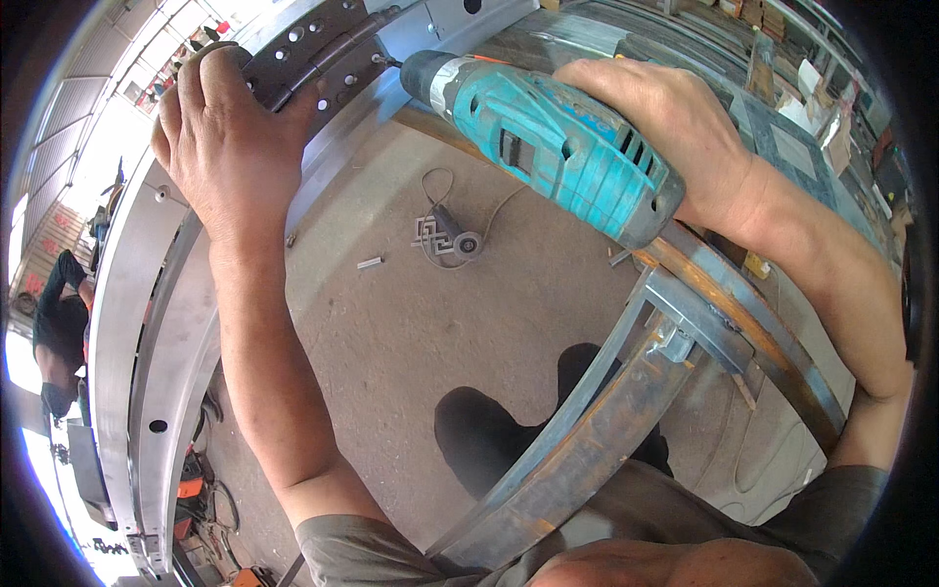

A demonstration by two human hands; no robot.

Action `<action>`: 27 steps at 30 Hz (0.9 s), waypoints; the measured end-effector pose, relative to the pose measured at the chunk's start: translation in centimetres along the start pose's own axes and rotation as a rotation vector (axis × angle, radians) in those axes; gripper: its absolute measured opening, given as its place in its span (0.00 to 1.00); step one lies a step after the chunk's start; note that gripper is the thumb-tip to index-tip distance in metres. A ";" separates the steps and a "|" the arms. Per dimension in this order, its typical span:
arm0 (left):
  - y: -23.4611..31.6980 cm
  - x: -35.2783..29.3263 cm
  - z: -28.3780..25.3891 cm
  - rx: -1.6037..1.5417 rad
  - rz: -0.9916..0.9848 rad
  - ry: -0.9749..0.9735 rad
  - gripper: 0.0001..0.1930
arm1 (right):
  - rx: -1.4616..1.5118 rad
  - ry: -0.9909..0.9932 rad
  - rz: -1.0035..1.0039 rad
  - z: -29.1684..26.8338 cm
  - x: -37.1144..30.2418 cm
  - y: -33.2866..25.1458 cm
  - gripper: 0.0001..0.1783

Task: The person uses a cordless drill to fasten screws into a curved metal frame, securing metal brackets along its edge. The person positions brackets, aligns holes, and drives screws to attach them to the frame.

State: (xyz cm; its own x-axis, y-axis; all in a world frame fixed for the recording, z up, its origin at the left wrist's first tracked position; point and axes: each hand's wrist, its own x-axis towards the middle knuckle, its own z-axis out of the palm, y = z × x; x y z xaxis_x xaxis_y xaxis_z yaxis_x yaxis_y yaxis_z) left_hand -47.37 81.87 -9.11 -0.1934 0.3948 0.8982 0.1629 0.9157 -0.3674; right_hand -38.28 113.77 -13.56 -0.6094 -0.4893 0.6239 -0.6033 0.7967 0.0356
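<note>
Power drill in the right hand's closed grip points its bit at the dark metal hinge on the silvery frame rail, which the left hand clasps, seemingly steadying it against twisting.

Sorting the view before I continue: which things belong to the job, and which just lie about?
In use:
teal drill, in the right hand
dark hinge, at the left hand
pale metal frame beside the hinge

Apparently just lying about:
corded tool on the floor
short metal piece left of it
</note>
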 end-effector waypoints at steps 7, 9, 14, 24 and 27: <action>0.0 0.0 0.1 0.007 0.023 0.026 0.31 | -0.007 0.001 -0.006 0.2 0.0 0.1 0.30; 0.0 0.0 0.1 -0.001 0.017 0.015 0.30 | -0.017 0.005 -0.003 0.2 -0.1 0.0 0.30; 0.2 0.0 -0.1 -0.003 -0.009 -0.011 0.30 | -0.010 -0.016 -0.006 0.0 0.0 0.0 0.30; 0.0 -0.1 0.1 -0.018 -0.012 0.002 0.30 | -0.007 -0.013 0.004 -0.4 0.2 -0.2 0.30; 0.0 0.0 0.1 -0.011 0.002 0.004 0.30 | -0.009 -0.004 -0.004 -0.4 0.3 -0.2 0.30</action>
State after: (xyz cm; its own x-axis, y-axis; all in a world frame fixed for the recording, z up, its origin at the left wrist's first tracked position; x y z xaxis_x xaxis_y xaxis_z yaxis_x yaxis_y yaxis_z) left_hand -47.47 81.87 -9.12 -0.1893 0.3963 0.8984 0.1735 0.9140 -0.3667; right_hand -38.17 113.63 -13.11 -0.6094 -0.4938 0.6203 -0.6007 0.7982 0.0453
